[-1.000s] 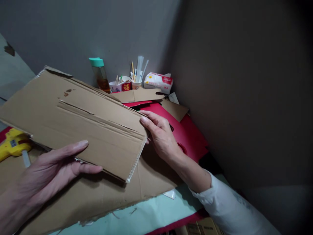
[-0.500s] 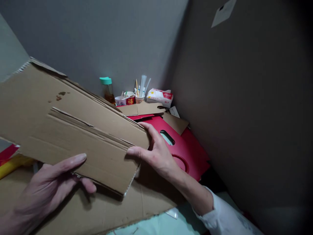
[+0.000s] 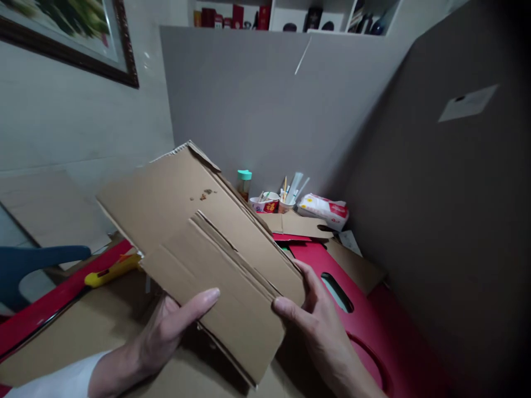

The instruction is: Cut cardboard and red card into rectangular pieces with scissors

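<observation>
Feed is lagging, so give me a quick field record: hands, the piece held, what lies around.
left hand: grips cardboard sheet at near edge, thumb on top
right hand: grips same sheet at right edge
sheet: lifted, tilted, scored down the middle
beneath: larger cardboard
right: red board with slot cut-out
back corner: bottle, cups, tissue pack
left: yellow tool

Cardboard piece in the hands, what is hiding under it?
Under the cardboard piece lies a bigger cardboard sheet; a yellow tool pokes out at its left edge. The fingers of the left hand and right hand beneath it are covered.
</observation>
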